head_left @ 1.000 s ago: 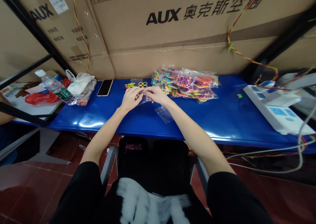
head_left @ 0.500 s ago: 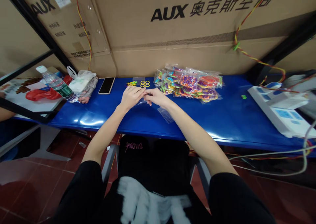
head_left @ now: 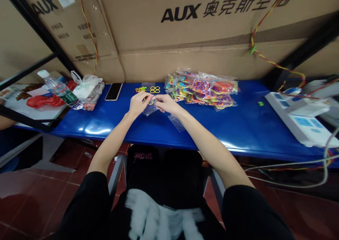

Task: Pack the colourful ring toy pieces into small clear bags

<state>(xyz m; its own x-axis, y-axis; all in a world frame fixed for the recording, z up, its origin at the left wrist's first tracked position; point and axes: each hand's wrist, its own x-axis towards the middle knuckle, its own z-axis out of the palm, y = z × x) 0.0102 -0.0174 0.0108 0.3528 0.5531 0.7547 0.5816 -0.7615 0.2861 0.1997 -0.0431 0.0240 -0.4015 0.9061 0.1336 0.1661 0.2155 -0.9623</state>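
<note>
Cardboard (head_left: 198, 61) stands behind your blue table (head_left: 238, 120), where filled packets (head_left: 202, 87) lie heaped, seemingly done. Your left hand (head_left: 137, 103) pinches a clear bag (head_left: 149, 110), seemingly unfinished; your right hand (head_left: 167, 103) curls beside it, its grip unclear. Yellow rings (head_left: 155, 89) lie beyond, apparently not yet bagged.

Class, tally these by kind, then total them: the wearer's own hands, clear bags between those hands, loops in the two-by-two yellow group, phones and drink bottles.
Hands: 2 (left hand, right hand)
Clear bag between them: 1
Yellow loops: 4
Phone: 1
Drink bottle: 1
Total: 9
</note>
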